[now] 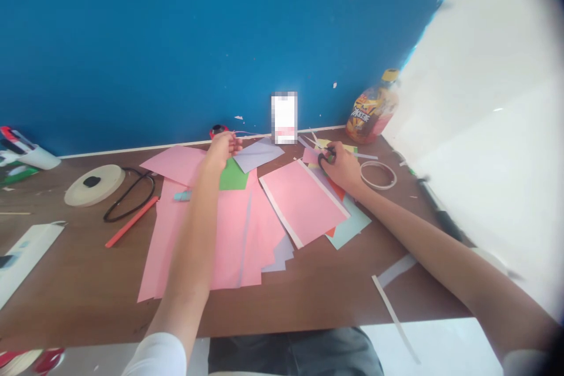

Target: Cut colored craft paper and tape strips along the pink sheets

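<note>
My right hand (341,165) grips a pair of scissors (315,140) by the black handles, blades apart and pointing up and left. At the back of the desk my left hand (224,148) has its fingers curled together; a thin pinkish strip (249,133) runs rightward from the fingertips. Just right of that hand lies a lilac paper (259,154), with a green paper (234,176) below it. Between my arms rests a pink sheet (304,200) with white strips along two edges. Larger pink sheets (229,241) spread under my left forearm.
A lit phone (284,118) leans against the blue wall. On the right are a drink bottle (373,108) and a tape ring (379,175). A white tape roll (94,185), a black cord loop (130,197), a red stick (132,222) and a power strip (29,261) lie left.
</note>
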A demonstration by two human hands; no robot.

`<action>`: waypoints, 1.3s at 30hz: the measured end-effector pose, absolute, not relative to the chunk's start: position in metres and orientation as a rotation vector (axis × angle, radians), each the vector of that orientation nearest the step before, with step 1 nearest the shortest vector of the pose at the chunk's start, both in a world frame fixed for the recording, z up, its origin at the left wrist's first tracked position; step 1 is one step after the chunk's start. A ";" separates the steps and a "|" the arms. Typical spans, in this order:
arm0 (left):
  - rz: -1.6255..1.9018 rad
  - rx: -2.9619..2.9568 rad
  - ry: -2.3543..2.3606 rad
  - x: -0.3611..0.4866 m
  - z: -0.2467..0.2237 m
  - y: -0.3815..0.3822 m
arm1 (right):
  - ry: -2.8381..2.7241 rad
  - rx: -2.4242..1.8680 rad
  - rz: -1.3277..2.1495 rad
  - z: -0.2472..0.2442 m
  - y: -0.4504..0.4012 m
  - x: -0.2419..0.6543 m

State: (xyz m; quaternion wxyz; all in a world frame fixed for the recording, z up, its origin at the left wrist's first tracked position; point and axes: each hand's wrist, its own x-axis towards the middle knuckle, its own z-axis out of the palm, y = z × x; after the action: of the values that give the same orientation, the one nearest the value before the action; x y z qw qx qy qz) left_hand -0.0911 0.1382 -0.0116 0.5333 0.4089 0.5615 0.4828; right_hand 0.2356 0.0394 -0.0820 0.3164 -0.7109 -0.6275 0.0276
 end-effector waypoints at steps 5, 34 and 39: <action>1.388 0.594 0.889 -0.100 0.007 0.137 | -1.641 -1.875 0.072 -0.083 0.041 0.236; 1.950 0.961 0.985 -0.132 -0.050 0.171 | -1.642 -1.933 -0.053 -0.075 0.033 0.231; 1.687 0.919 1.025 -0.137 -0.050 0.173 | -1.633 -1.908 -0.019 -0.073 0.032 0.231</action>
State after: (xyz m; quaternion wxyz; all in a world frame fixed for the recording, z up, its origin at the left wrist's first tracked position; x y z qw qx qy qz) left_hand -0.1370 0.1730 -0.0495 0.4637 0.3741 0.4171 0.6863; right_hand 0.2310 0.0324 -0.0732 0.3098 -0.7223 -0.6183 -0.0074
